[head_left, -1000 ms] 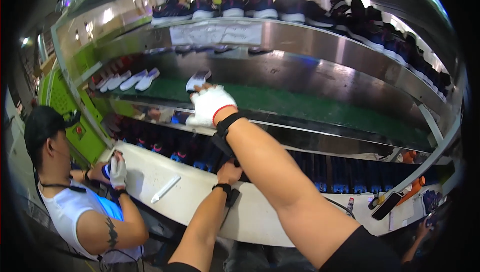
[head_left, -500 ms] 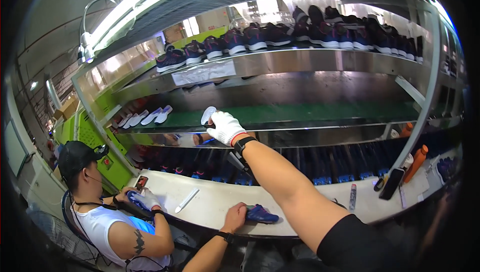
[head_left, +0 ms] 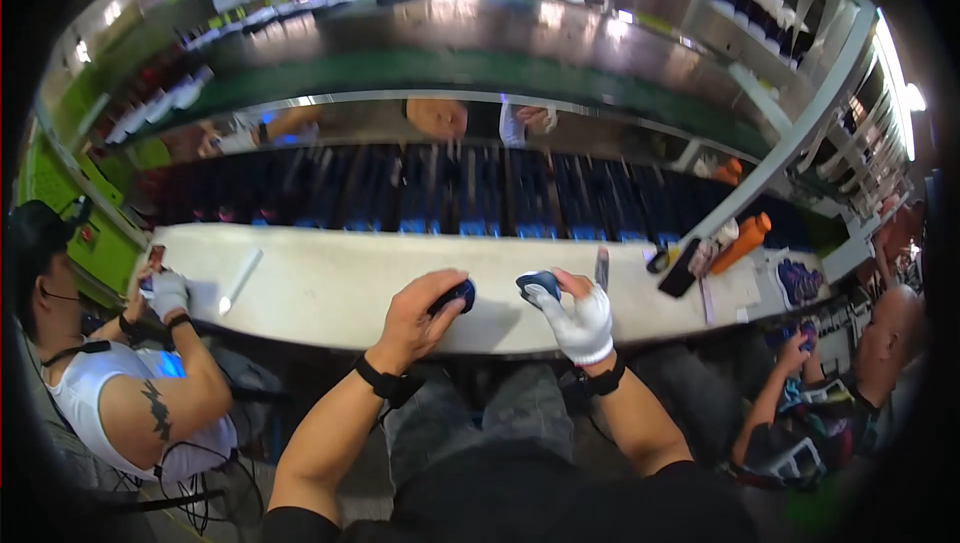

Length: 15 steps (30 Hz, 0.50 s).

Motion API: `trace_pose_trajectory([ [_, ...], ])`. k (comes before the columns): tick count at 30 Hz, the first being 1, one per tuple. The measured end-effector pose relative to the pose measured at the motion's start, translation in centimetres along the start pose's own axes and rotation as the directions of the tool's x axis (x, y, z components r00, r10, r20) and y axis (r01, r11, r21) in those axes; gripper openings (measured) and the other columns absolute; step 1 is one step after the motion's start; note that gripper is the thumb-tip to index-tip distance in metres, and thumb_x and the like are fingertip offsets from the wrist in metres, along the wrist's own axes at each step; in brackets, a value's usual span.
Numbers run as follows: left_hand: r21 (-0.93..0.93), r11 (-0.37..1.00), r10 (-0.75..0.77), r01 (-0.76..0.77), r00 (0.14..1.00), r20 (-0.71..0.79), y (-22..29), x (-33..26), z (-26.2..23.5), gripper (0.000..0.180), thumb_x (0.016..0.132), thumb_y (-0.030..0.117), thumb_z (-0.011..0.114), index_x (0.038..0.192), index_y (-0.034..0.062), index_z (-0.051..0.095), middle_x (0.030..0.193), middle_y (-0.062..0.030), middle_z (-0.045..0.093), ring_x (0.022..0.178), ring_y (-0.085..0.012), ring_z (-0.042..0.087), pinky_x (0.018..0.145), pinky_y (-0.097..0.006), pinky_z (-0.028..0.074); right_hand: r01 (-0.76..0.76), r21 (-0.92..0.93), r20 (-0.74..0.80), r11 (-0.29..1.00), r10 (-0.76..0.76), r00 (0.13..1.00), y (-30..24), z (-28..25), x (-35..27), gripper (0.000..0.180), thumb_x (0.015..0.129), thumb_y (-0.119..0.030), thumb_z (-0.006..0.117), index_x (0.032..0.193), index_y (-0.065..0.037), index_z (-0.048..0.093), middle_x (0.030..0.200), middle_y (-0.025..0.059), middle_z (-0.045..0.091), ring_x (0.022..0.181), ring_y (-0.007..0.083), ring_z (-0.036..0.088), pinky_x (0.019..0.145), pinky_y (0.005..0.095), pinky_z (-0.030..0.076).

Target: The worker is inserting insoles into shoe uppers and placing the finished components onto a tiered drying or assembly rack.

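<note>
My bare left hand point(head_left: 418, 318) grips a dark blue shoe point(head_left: 457, 296) just above the white worktop point(head_left: 330, 293). Opposite it, my right hand point(head_left: 577, 321), in a white glove, is closed on a dark blue rounded piece with a paler edge point(head_left: 537, 283). It looks like the end of a shoe, but blur and my fingers hide most of it. A narrow gap separates the two pieces. A marker pen point(head_left: 602, 268) lies just beyond my right hand.
Dark blue shoes point(head_left: 480, 193) line a low rack behind the worktop, below a green conveyor belt point(head_left: 350, 78). A white-handled tool point(head_left: 240, 281) lies left. A phone point(head_left: 680, 268) and orange bottle point(head_left: 742, 243) sit right. Co-workers point(head_left: 130, 393) sit on both sides.
My right hand has drawn back from the conveyor and come down to the worktop. My left hand has lifted its shoe off the surface. The view has tilted downward and turned right.
</note>
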<state>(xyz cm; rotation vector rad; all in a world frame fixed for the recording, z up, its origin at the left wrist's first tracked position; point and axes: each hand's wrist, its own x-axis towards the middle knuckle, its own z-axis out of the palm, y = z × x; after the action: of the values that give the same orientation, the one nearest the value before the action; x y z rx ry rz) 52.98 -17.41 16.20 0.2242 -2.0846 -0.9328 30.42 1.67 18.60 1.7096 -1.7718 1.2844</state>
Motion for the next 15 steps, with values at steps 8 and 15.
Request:
trace_pose_trajectory([
  [8, 0.237, 0.956, 0.167, -0.172, 0.985, 0.04, 3.6, -3.2, 3.4, 0.051, 0.086, 0.006, 0.088, 0.135, 0.0099, 0.074, 0.131, -0.0112, 0.077, 0.11, -0.0348, 0.07, 0.097, -0.046, 0.058, -0.556, 0.741, 0.156, 0.376, 0.709, 0.688, 0.1, -0.5, -8.2, 0.034, 0.101, -0.013, 0.085, 0.122, 0.006, 0.065, 0.106, 0.0107, 0.078, 0.094, 0.0162, 0.074, 0.086, 0.0313, 0.06],
  [15, -0.246, 0.931, -0.3, 0.269, 0.949, -0.1, 4.3, -6.3, 3.2, 0.021, 0.099, 0.002, 0.081, 0.116, -0.0002, 0.07, 0.133, -0.0222, 0.077, 0.074, -0.0178, 0.073, 0.065, -0.028, 0.059, -0.511, 0.835, 0.377, 0.205, 0.463, 0.802, -6.2, 2.9, -7.9, 0.03, 0.102, -0.022, 0.085, 0.114, 0.001, 0.069, 0.152, 0.0292, 0.065, 0.108, 0.0199, 0.075, 0.094, 0.0341, 0.06],
])
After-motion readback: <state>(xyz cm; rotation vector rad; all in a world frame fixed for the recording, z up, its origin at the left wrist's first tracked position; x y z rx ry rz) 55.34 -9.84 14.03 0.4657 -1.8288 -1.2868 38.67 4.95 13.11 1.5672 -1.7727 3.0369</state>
